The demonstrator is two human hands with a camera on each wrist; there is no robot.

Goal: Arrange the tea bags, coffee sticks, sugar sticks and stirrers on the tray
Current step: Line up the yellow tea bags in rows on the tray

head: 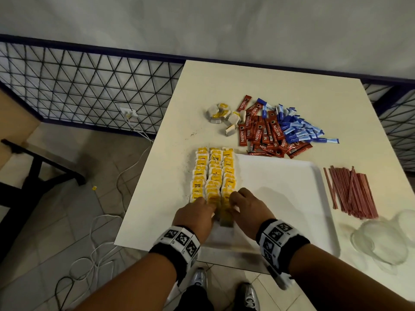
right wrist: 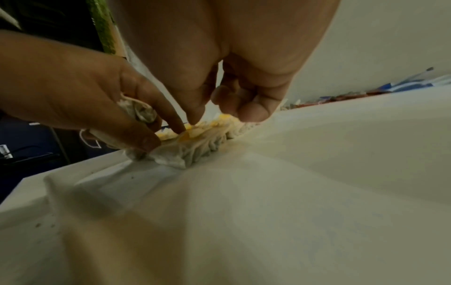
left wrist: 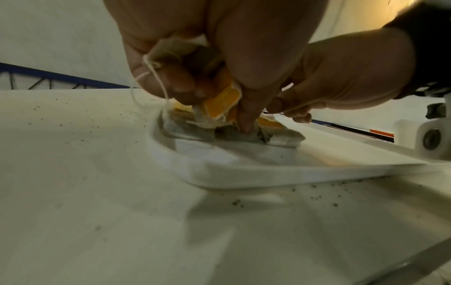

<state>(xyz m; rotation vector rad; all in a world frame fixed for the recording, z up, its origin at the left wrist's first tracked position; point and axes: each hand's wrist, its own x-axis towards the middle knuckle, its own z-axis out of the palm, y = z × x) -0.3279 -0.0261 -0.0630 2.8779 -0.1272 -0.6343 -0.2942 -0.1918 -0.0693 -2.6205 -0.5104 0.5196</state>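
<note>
Papery yellow-tagged tea bags point(head: 213, 173), smooth tray point(head: 280, 187)

Three neat rows of yellow-tagged tea bags point(head: 212, 173) filling the white tray's point(head: 292, 198) left side. Beyond the tray — a few loose tea bags point(head: 222, 116), a heap of red coffee sticks point(head: 265, 133), blue sugar sticks point(head: 296, 126). Red stirrers point(head: 350, 191) bundled on the table point(head: 224, 81), just right of the tray.
</note>
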